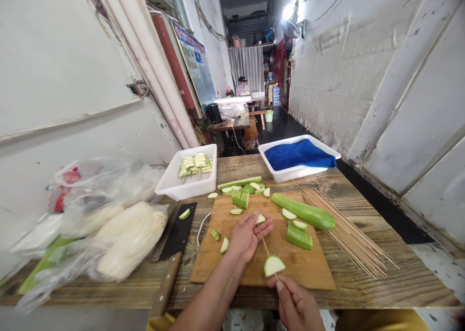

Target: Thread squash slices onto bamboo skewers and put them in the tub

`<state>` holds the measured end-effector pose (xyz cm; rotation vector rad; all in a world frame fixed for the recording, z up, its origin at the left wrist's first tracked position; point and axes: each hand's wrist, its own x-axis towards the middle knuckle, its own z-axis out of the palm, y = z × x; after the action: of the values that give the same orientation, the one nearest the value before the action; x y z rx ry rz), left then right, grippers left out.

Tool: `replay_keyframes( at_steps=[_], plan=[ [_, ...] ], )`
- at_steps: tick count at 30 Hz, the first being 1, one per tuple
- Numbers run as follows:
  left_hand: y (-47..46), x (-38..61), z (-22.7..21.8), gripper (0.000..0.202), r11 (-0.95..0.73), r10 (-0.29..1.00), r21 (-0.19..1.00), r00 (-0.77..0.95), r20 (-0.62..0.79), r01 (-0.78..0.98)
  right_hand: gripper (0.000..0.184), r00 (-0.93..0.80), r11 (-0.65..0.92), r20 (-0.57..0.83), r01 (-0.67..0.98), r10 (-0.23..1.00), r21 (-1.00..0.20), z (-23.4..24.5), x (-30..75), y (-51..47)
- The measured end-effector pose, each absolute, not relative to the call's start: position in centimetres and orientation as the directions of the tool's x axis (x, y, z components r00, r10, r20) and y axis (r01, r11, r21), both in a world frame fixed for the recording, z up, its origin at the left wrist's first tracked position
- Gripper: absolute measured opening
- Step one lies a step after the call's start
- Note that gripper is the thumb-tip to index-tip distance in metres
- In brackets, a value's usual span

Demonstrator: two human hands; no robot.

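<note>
Over the cutting board (247, 273), my left hand (244, 236) holds a half-round zucchini slice (260, 218) in its fingers, at the far end of a thin wooden skewer (263, 240). My right hand (296, 299) pinches the near end of that skewer. Close to the right fingers, a larger zucchini slice (274, 265) is threaded on it. Zucchini chunks (240, 199), loose slices (224, 245) and a cut zucchini piece (299, 237) lie on the board around my hands. A long zucchini (304, 211) rests at the board's right side.
Loose skewers (352, 234) lie right of the board. A cleaver (176, 244) with a slice on its blade lies left, beside plastic bags (127, 239). Behind stand a white tub (187, 188) of skewered slices and a tray (301, 173) with blue cloth (300, 154). A person (242, 86) sits far back.
</note>
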<state>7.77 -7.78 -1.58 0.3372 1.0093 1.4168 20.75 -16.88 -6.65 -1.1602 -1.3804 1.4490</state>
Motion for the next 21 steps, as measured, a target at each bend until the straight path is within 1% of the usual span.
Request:
replay_keyframes(
  at_steps=[8,11,21],
  plan=[
    [-7.97,8.07,-1.35,0.01,0.196,0.912,0.737,-0.156,-0.38,-0.647,0.047,-0.265,-0.123,-0.115,-0.013,0.957,-0.992,-6.76,20.36,-17.05],
    [-8.06,8.06,-1.49,0.01,0.196,0.909,0.743,-0.165,-0.382,-0.64,0.047,-0.263,-0.12,-0.106,-0.039,0.959,-0.992,-6.87,20.21,-17.01],
    [-8.22,8.1,-2.15,0.009,0.209,0.913,0.748,-0.15,-0.381,-0.63,0.049,-0.266,-0.141,-0.131,-0.018,0.955,-0.99,-6.8,19.96,-17.04]
  ],
)
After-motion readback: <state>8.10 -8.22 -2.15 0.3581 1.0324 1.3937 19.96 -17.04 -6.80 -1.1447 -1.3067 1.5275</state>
